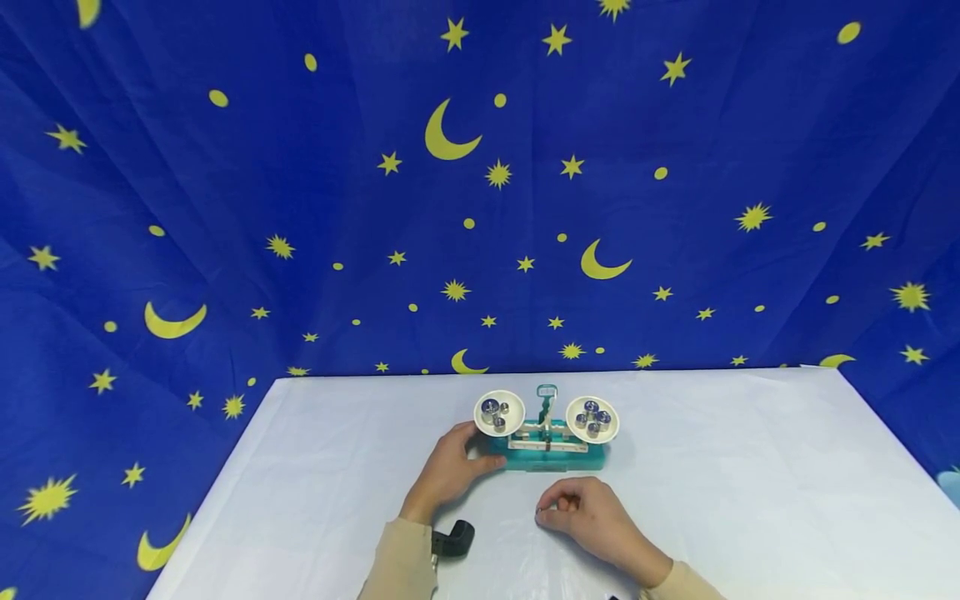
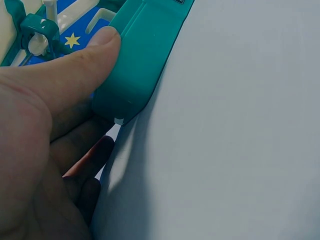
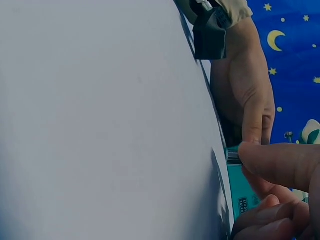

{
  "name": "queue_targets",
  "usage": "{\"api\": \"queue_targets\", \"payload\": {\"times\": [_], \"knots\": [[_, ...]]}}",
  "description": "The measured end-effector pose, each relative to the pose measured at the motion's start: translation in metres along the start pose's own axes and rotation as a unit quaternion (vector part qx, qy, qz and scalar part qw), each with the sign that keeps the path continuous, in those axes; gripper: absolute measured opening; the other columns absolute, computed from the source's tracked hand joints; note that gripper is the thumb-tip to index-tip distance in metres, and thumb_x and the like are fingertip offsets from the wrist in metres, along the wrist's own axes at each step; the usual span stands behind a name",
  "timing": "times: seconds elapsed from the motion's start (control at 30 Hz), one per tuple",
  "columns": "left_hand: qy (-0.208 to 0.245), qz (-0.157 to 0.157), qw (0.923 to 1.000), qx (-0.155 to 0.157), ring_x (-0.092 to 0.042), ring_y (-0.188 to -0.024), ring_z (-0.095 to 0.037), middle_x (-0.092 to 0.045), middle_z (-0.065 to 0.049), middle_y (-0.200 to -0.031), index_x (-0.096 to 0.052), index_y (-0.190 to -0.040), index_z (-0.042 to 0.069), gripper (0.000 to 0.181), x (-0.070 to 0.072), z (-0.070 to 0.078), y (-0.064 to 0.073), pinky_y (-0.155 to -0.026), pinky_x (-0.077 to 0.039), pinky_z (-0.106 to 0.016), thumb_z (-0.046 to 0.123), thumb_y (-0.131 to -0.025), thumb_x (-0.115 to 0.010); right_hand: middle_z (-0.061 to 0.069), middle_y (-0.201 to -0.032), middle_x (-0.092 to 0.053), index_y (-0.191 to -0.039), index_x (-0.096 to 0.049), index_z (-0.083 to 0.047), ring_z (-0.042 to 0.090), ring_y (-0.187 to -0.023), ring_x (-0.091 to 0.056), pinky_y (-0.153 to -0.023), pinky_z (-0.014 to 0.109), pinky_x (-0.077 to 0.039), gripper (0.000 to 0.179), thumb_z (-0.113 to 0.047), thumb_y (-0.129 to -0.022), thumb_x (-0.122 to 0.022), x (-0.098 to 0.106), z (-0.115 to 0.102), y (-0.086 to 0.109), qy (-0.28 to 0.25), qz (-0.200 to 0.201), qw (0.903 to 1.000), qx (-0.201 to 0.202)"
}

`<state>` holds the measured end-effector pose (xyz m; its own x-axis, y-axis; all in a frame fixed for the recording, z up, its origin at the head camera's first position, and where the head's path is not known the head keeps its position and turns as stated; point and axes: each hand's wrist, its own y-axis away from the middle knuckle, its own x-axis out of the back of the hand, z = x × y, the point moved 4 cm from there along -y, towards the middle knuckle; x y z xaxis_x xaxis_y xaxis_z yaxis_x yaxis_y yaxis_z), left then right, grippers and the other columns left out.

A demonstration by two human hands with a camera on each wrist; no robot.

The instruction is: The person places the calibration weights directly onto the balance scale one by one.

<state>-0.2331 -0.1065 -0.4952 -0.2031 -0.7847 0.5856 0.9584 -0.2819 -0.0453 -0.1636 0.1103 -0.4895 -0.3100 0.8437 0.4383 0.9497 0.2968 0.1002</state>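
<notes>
A teal balance scale (image 1: pixel 555 458) stands on the table, with two white pans. Three metal weights (image 1: pixel 491 408) sit in its left pan (image 1: pixel 480 423); several more weights (image 1: pixel 592 429) sit in the right pan (image 1: pixel 613 433). My left hand (image 1: pixel 448 468) holds the left end of the base, thumb on top in the left wrist view and the other fingers around its end. In front of the scale, apart from it, my right hand (image 1: pixel 588 517) pinches a small silvery metal piece (image 3: pixel 233 157) between thumb and forefinger. Most of that piece is hidden.
A white cloth covers the table (image 1: pixel 300 500). Behind it hangs a blue curtain (image 1: pixel 337 208) with yellow moons and stars. A black wrist camera (image 1: pixel 453 540) sticks out beside the left sleeve.
</notes>
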Motion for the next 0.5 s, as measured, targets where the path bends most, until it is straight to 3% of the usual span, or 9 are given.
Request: {"api": "queue_targets", "payload": {"times": [0.5], "knots": [[0.002,0.001,1.0000,-0.002,-0.048,-0.135,-0.038,-0.057,-0.019,-0.140,-0.059,-0.136,0.003,0.065,0.0012,0.0010,0.0004,-0.115,-0.034,-0.056,0.032,-0.083,-0.082,-0.004,-0.069,-0.054,-0.090,-0.076,-0.012,0.007,-0.058,-0.046,-0.050,0.021,-0.038,0.013,-0.021,-0.082,-0.082,0.0036,-0.0056,0.0012,-0.003,0.009,0.9999,0.006]]}}
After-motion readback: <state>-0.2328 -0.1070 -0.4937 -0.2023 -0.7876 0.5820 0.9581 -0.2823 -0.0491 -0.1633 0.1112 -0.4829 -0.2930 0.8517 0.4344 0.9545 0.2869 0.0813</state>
